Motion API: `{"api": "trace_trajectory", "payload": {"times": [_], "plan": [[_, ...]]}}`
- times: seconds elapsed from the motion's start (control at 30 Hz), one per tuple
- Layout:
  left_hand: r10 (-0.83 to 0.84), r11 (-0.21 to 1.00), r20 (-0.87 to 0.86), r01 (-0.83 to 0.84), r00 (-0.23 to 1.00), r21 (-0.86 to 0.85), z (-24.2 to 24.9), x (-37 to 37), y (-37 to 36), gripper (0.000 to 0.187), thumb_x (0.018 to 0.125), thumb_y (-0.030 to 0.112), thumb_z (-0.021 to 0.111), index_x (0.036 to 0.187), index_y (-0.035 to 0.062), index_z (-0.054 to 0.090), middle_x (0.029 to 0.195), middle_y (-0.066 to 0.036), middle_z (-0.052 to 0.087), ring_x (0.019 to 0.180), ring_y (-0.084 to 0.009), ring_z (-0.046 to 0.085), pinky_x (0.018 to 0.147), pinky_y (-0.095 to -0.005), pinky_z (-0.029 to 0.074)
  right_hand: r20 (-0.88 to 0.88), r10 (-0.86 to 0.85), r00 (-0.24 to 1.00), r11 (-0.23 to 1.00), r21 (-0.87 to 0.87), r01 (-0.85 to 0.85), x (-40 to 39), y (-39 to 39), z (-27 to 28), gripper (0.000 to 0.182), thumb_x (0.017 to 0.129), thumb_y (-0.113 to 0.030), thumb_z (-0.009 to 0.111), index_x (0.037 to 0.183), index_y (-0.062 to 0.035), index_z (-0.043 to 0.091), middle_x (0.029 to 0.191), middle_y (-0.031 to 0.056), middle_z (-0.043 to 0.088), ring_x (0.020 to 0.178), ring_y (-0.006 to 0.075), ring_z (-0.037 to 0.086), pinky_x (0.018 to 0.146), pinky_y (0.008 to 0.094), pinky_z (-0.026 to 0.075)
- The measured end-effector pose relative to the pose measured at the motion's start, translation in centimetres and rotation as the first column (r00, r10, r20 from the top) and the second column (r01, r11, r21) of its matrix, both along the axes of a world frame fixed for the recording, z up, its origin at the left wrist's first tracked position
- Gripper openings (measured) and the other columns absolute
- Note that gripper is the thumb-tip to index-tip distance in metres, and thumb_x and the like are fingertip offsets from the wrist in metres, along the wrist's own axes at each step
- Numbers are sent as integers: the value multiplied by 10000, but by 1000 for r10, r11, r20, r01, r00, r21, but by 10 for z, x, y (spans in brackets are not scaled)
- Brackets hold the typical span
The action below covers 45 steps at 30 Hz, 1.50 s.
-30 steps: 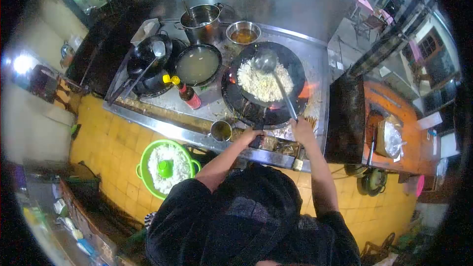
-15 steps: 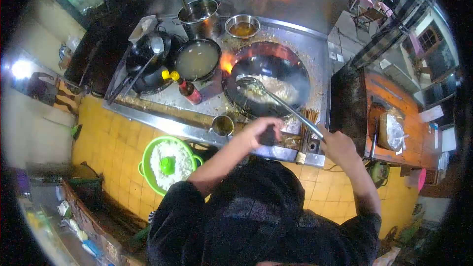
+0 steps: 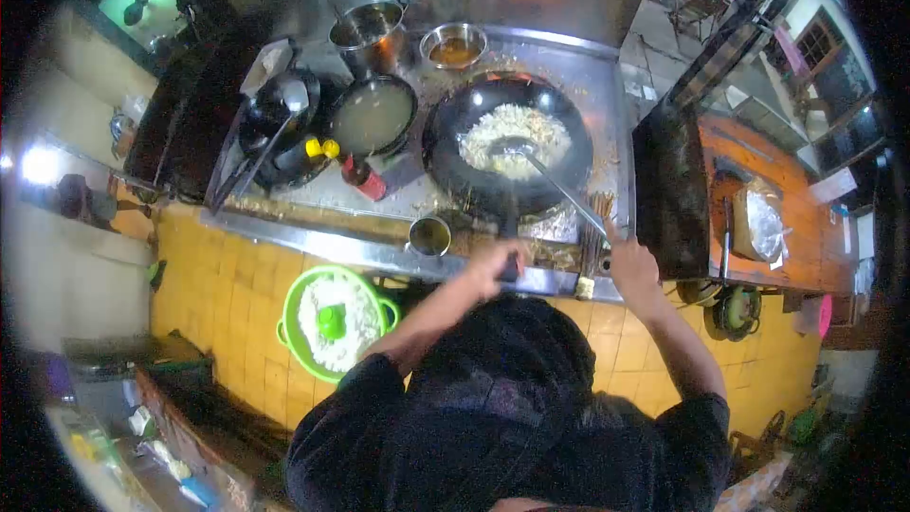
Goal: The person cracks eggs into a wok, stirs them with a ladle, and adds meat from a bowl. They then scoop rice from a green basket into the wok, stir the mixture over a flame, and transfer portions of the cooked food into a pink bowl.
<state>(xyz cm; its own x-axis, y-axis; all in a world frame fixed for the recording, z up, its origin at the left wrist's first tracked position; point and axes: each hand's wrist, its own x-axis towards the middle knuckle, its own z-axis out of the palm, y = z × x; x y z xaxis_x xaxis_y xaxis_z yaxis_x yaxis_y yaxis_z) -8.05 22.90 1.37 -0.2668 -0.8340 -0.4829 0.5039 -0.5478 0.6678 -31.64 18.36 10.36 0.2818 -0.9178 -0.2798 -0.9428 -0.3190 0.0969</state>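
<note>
My left hand (image 3: 493,265) is closed around the dark handle of the wok (image 3: 445,156), slightly smeared by motion. In my right hand (image 3: 633,264) is the long shaft of a metal wok ladle (image 3: 559,187). The ladle's bowl rests in the white rice (image 3: 519,123) in the middle of the wok. The rice is spread over the wok's bottom, with small darker bits in it. Under the left forearm stands a green basket (image 3: 288,308) of white rice with a green object in it.
A pan of cloudy liquid (image 3: 374,118), a steel pot (image 3: 370,52), a steel bowl (image 3: 455,47) and red bottles with yellow caps (image 3: 362,177) stand on the stove. Nearer sits a metal cup (image 3: 429,237). A bundle of sticks (image 3: 594,232) lies beside the wok. Right is a wooden table (image 3: 806,246).
The ladle's bowl has moved right and nearer the wok's middle. The rice is more spread and looks whiter. Flames at the wok's left rim have gone. My left hand has shifted slightly.
</note>
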Motion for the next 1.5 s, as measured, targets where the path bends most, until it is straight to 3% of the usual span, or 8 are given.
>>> {"api": "trace_trajectory", "payload": {"times": [0.23,0.43,0.6,0.73,0.87,1.0,1.27,1.5], "plan": [[-12,992,74,2,997,130,-14,-6,5,164,781,142,525,663,28,533,566,-68,537,480,-160,533,496,-285,453,283,-5,959,992,-123,41,-23,4,71,492,753,-117,580,1212,-77,408,800,188,580,684,371,575,566,402,473],[60,998,176,-61,982,-4,-91,18,-42,105,749,99,558,709,8,523,582,-76,531,458,-165,528,456,-305,458,661,-134,738,991,68,119,39,-39,-101,330,873,-248,406,929,64,499,820,321,537,798,430,540,687,470,442],[-34,999,118,30,992,31,-151,23,-54,185,746,87,589,882,-12,512,652,-109,564,530,-198,574,505,-306,504,442,121,889,976,112,-189,57,-75,-78,364,863,-290,401,908,60,488,766,306,550,783,455,543,713,508,424],[133,982,80,-142,988,125,-76,13,-47,135,761,134,587,808,9,570,667,-91,584,602,-181,597,521,-286,498,476,66,877,996,-86,-28,44,-72,-130,404,864,-300,411,926,83,525,773,273,568,725,352,598,586,470,460],[158,940,123,-188,980,284,-69,-5,-55,143,773,202,595,733,65,581,600,-43,543,486,-147,518,484,-288,458,328,-249,911,862,504,54,38,-53,-56,396,858,-303,427,1077,25,462,827,284,558,851,349,580,639,495,461],[210,959,-468,-88,859,269,69,-35,-21,154,764,133,567,641,75,494,553,-48,495,482,-164,507,484,-305,456,92,-37,995,961,278,10,16,-24,57,361,849,-281,439,1148,-78,430,766,224,578,724,395,573,671,462,467],[109,933,3,-104,994,343,9,-13,-5,126,788,135,497,680,71,497,572,-21,507,505,-145,498,516,-278,437,5,190,982,980,50,-190,-5,-9,44,473,786,-130,488,1245,-150,375,691,186,576,629,361,590,572,437,486],[-94,977,-99,111,991,180,24,-20,-8,179,762,188,558,627,82,507,535,-31,497,489,-151,495,528,-295,444,106,150,983,988,30,-154,2,13,31,565,722,-15,455,1270,-110,359,729,206,573,633,340,596,570,418,495]]}}
